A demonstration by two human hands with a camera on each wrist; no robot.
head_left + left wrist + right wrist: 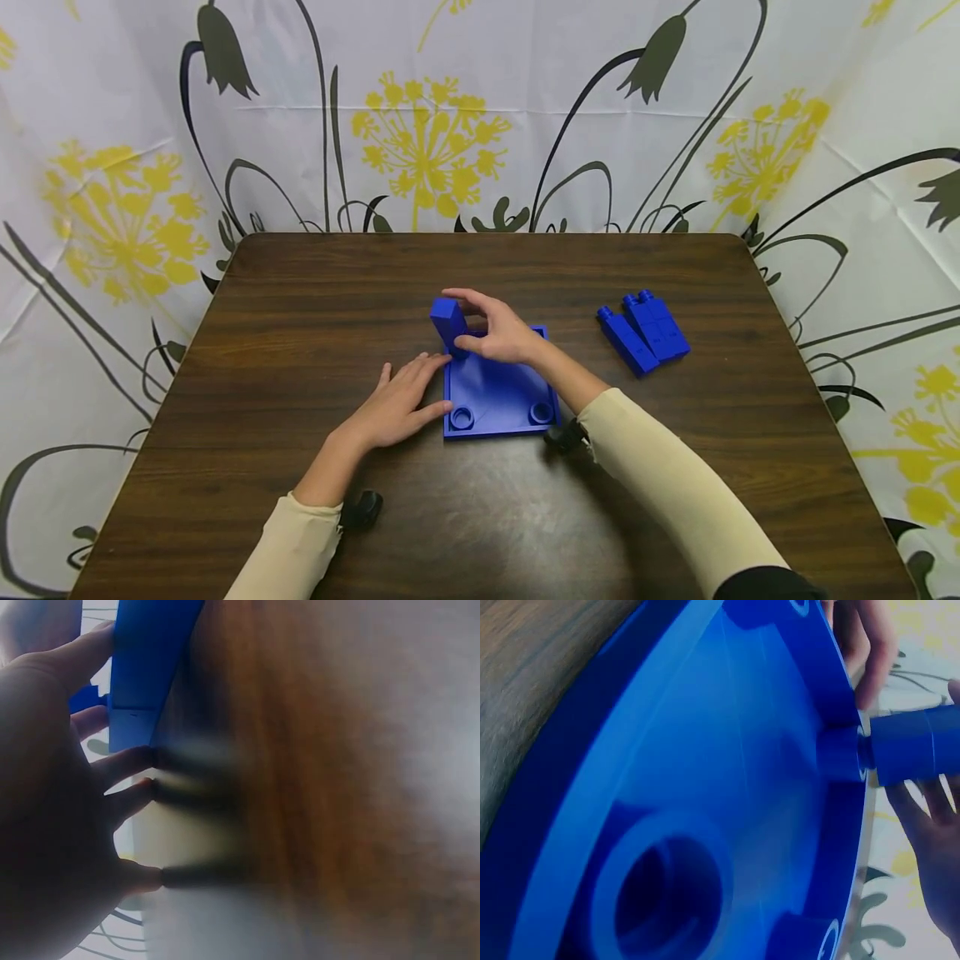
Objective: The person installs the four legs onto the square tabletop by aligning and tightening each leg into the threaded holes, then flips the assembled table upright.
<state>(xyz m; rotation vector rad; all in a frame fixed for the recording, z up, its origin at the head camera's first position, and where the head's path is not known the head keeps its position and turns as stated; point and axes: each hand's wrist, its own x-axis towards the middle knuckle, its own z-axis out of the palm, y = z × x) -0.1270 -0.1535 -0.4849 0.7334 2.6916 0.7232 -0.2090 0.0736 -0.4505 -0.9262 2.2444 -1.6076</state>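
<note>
A square blue tray-like panel (pixel 498 379) with raised edges lies on the table, a round socket in each corner that shows. Above its far left corner my right hand (pixel 501 329) grips a blue square peg (pixel 447 321), upright and slightly tilted. In the right wrist view the narrow end of the peg (pixel 911 746) meets the mouth of a corner socket (pixel 844 754); how deep it sits I cannot tell. Along the panel's left edge my left hand (pixel 397 404) rests with fingers spread, thumb and index fingertip touching the edge.
Several more blue pegs (pixel 645 333) lie side by side to the right of the panel, their narrow ends pointing away. The dark wooden table (pixel 322 317) runs back to a flower-patterned cloth (pixel 555 50). A dark wrist camera (pixel 363 508) sits under the left sleeve.
</note>
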